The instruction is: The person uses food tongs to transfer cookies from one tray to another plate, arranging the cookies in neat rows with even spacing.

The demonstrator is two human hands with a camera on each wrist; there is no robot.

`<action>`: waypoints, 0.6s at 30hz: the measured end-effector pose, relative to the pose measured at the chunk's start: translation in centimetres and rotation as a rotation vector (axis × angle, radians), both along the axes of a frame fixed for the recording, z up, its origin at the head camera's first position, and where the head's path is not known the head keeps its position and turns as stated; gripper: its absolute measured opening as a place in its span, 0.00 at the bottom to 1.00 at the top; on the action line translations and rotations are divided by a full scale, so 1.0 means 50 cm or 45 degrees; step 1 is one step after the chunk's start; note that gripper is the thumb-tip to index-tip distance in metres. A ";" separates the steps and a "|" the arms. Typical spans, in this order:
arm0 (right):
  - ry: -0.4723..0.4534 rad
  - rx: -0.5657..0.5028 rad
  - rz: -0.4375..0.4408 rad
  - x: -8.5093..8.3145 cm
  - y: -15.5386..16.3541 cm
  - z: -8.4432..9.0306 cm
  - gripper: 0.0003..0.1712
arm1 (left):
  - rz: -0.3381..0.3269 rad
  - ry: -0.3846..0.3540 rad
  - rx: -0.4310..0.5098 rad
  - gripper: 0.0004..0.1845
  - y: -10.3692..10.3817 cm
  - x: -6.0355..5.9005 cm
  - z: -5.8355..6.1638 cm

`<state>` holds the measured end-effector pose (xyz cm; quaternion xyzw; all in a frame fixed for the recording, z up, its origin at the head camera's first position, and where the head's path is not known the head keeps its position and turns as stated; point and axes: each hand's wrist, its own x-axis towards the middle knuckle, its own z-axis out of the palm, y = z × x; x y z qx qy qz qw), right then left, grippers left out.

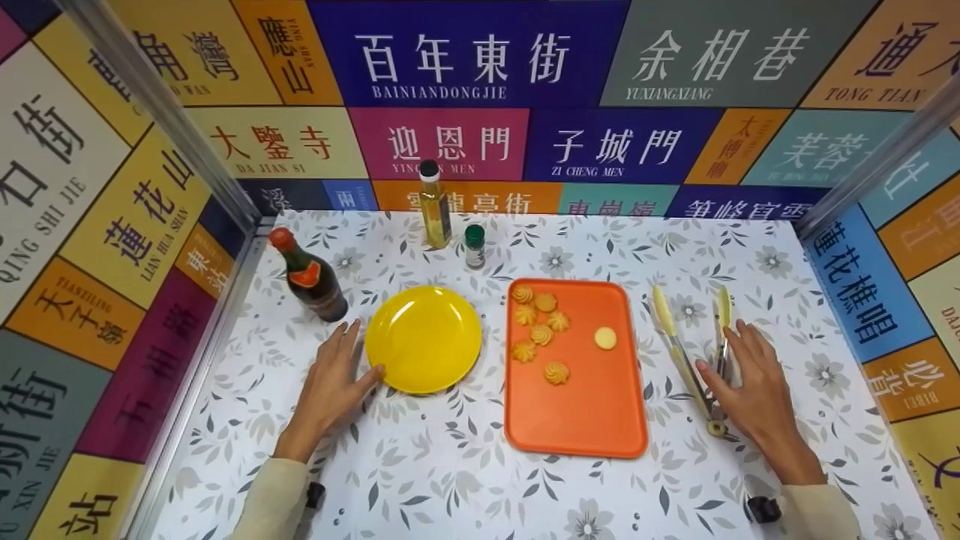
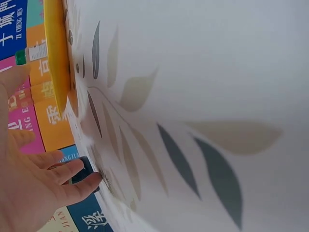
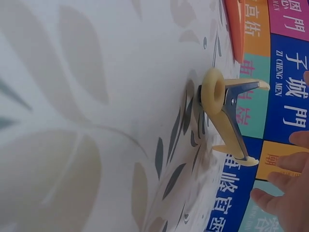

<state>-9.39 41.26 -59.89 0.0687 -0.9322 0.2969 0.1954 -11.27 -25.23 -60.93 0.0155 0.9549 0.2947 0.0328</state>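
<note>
Right hand [image 1: 750, 390] flat on table [image 1: 450, 465], fingers straight, resting over tongs [image 1: 694, 352]; tongs lie just right of orange tray [image 1: 592, 420]. Left hand [image 1: 330, 386] relaxed, flat, thumb touching rim of yellow plate [image 1: 424, 337]. Neither hand is gripping anything.

Even, bright light falls from above in the head view, with only faint soft shadows under the left hand [image 1: 330, 386] and right hand [image 1: 750, 390]. The yellow plate [image 1: 424, 339] beside the left thumb carries a mild sheen, no hard glare. Focus is fairly sharp, slightly soft overall; the wall edges bow outward toward the frame's sides. Both wrist views are washed pale and blurred up close: the tablecloth [image 2: 203, 96] is smeared, and the tongs [image 3: 227, 113] near the right fingers are clearer.
</note>
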 end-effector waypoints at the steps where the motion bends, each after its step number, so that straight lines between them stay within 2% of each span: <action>1: 0.007 -0.009 -0.007 0.001 -0.001 -0.001 0.42 | 0.004 0.008 0.018 0.50 -0.002 -0.001 -0.001; 11: 0.025 -0.170 -0.073 0.008 -0.011 -0.013 0.37 | 0.111 0.166 0.238 0.31 -0.017 -0.004 -0.010; 13: 0.023 -0.215 -0.093 0.009 -0.014 -0.017 0.37 | 0.135 0.169 0.279 0.29 -0.018 -0.005 -0.010; 18: 0.039 -0.273 -0.142 0.010 -0.020 -0.026 0.36 | 0.191 0.105 0.360 0.28 -0.020 -0.003 -0.008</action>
